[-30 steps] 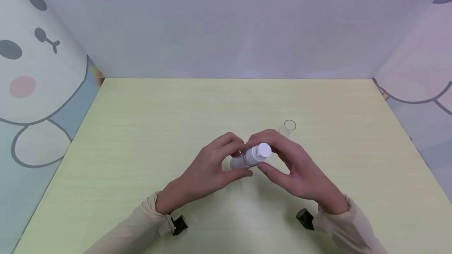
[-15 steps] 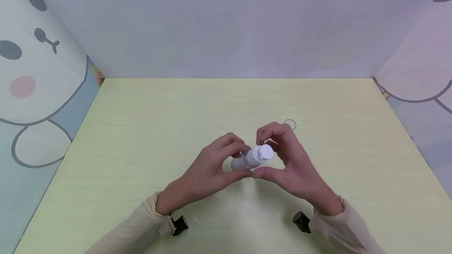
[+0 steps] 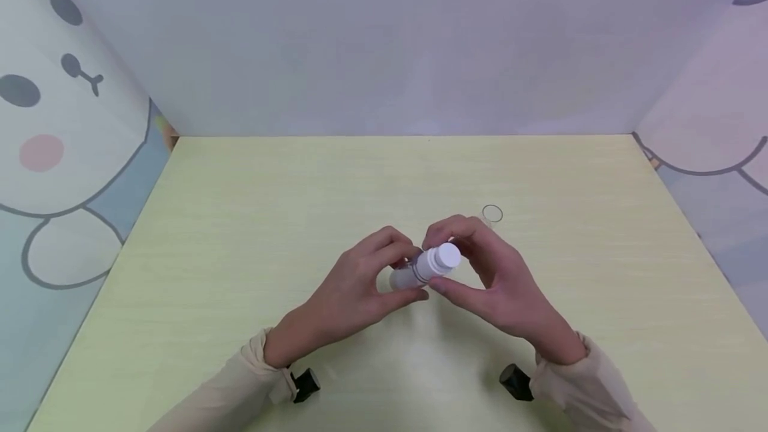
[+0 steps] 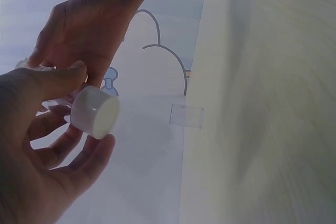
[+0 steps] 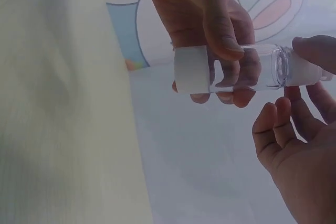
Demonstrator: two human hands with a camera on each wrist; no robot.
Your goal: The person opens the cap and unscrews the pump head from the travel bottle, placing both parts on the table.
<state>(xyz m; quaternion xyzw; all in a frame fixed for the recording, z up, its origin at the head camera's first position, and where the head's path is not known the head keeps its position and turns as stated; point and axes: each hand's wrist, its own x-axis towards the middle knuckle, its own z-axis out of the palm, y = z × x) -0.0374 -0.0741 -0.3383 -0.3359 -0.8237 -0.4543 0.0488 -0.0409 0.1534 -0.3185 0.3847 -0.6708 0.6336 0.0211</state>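
My left hand (image 3: 357,282) grips a small clear bottle (image 5: 265,66) around its see-through body. In the head view the bottle tilts, its white top (image 3: 448,255) toward the upper right. My right hand (image 3: 492,279) pinches the white collar (image 5: 302,69) near that top between thumb and fingers. The bottle's white base (image 4: 94,111) juts out past the left hand in the left wrist view. Beyond the right hand, a clear cylindrical cap (image 3: 493,213) stands on the table, partly hidden by the right fingers in the head view.
The pale wooden table (image 3: 270,205) lies under both hands. A plain wall (image 3: 384,45) rises behind it, with cartoon-printed panels (image 3: 72,172) at the sides. Black wrist devices (image 3: 306,385) hang by both sleeves.
The right fingers spread away from the bottle's top half a second ago and have come back around the collar. The left hand holds the bottle in nearly the same place.
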